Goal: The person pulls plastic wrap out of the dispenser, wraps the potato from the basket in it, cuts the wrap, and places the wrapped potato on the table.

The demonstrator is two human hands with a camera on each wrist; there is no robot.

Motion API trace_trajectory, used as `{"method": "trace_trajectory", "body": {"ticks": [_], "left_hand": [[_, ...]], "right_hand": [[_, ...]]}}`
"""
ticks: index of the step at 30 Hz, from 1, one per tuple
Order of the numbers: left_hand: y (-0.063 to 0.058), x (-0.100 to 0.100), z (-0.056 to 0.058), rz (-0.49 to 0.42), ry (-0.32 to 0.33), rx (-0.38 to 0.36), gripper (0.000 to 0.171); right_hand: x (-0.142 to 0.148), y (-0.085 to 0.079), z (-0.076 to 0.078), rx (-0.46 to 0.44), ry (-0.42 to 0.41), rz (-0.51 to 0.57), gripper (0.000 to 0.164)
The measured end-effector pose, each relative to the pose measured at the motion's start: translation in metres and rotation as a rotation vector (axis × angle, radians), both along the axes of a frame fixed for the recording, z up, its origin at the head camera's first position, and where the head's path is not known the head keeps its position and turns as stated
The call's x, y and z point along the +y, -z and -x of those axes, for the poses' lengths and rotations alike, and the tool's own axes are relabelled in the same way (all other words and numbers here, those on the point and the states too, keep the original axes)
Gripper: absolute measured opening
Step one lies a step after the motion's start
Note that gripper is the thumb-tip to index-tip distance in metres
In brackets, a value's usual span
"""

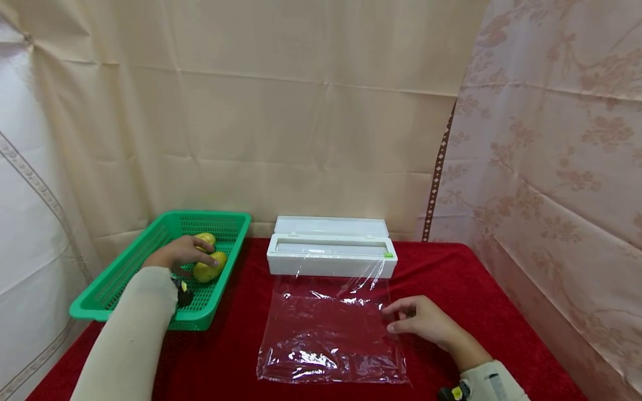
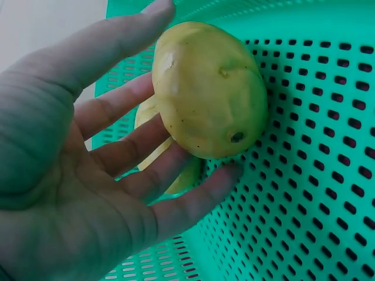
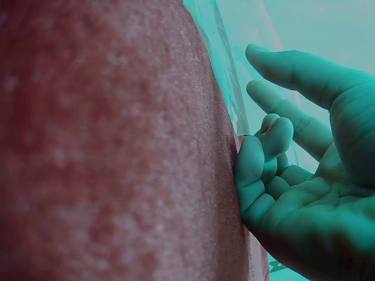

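Observation:
Inside the green basket (image 1: pixel 233 278) lie two yellow mangoes, a nearer one (image 1: pixel 209 267) and a farther one (image 1: pixel 205 240). My left hand (image 1: pixel 183 253) reaches in over the basket's side. In the left wrist view its spread fingers lie by the near mango (image 2: pixel 211 91), thumb lifted off to one side; the other mango (image 2: pixel 173 170) shows partly behind the fingers. A sheet of clear plastic wrap (image 1: pixel 326 334) stretches from a white dispenser box (image 1: pixel 331 264) across the cloth. Beside its right edge rests my right hand (image 1: pixel 423 320), thumb and index finger apart, the other fingers loosely bent, gripping nothing.
A red cloth (image 1: pixel 441 273) covers the table. The dispenser's lid (image 1: pixel 331 226) stands raised at the back, and a small green piece (image 1: pixel 388 255) sits at its right end. Beige curtain (image 1: pixel 301 122) hangs behind, with patterned curtain (image 1: pixel 567 167) at the right.

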State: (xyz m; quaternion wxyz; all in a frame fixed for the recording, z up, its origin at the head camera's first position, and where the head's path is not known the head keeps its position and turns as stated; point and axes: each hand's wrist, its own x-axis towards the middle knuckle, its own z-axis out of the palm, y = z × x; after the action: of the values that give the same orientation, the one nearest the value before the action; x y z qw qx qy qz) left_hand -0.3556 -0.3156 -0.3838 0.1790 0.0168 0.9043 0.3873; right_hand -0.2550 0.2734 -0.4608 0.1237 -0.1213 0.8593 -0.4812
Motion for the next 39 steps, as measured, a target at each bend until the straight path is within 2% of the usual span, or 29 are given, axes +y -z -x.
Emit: {"method": "trace_trajectory", "body": {"ticks": [7, 15, 22, 33, 39], "left_hand": [[0.000, 0.001, 0.002, -0.017, 0.002, -0.037, 0.070], [0.002, 0.002, 0.005, -0.022, 0.004, -0.028, 0.070], [-0.002, 0.001, 0.005, -0.037, 0.008, 0.015, 0.075], [-0.008, -0.003, 0.002, -0.126, -0.074, 0.063, 0.075], [-0.020, 0.004, 0.000, -0.154, -0.079, 0.091, 0.078]], "right_hand": [[0.002, -0.001, -0.002, 0.024, -0.011, -0.007, 0.033], [0.003, -0.002, -0.003, 0.016, 0.005, -0.002, 0.032], [0.004, 0.001, -0.002, 0.040, -0.002, 0.000, 0.032], [0.000, 0.004, 0.001, 0.048, -0.005, -0.005, 0.030], [0.001, 0.005, 0.000, 0.042, -0.004, -0.005, 0.029]]}}
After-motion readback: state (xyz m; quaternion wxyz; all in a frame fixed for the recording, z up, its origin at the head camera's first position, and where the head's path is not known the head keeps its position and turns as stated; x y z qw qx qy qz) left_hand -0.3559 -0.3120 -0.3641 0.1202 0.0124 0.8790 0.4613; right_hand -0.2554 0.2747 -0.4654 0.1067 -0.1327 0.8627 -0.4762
